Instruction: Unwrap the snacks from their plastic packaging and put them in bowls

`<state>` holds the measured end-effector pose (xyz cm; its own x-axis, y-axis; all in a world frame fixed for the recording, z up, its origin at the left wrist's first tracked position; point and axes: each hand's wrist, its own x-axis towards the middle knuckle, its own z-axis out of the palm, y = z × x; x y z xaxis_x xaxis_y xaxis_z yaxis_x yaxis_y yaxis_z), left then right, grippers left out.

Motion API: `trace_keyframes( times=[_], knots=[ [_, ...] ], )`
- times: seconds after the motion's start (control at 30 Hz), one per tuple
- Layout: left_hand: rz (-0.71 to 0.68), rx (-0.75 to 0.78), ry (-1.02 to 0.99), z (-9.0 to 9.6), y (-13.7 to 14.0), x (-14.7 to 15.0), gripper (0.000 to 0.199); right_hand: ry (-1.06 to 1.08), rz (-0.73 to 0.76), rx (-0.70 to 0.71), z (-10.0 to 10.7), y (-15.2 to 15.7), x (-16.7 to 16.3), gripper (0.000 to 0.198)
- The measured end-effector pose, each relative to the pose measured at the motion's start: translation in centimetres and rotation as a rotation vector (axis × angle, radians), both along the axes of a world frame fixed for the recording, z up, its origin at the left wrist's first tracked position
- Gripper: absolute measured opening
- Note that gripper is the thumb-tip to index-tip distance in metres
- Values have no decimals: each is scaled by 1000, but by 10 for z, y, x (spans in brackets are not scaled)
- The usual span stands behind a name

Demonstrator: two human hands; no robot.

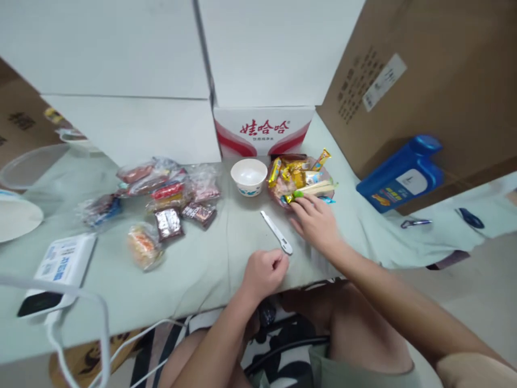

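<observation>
My right hand (314, 222) rests at the near rim of a round pink basket (283, 200), fingers stretched out and touching the snacks there. Gold and yellow wrapped snacks (297, 175) fill the basket, with a pale stick-like item with a green end (317, 188) lying across the front. No item shows in the grasp, though the fingertips are partly hidden. My left hand (266, 272) is a loose fist on the table edge with nothing visible inside. Just beyond it lies a white utility knife (277, 233). A white bowl (249, 178) stands left of the basket.
Several bagged snacks (161, 183) are piled at left, a wrapped bread-like snack (144, 247) nearer. A white power bank with a cable (64, 264) lies far left. White boxes (264, 132) wall the back. A blue bottle (399, 175) leans against a cardboard box (444, 81) at right.
</observation>
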<state>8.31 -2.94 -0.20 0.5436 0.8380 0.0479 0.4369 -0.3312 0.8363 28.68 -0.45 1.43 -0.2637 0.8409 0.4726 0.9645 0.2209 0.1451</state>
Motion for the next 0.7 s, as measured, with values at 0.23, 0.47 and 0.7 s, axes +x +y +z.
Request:
trace_keyframes(
  times=[0.23,0.47,0.7],
  knots=[
    [-46,132,58,4,-9,22,40,96,-164,-36,-17,30,18,18],
    [-48,122,26,1,3,30,39,119,-208,-137,-11,43,102,25],
    [-67,127,-19,0,9,37,38,115,-128,-180,-5,84,174,30]
  ],
)
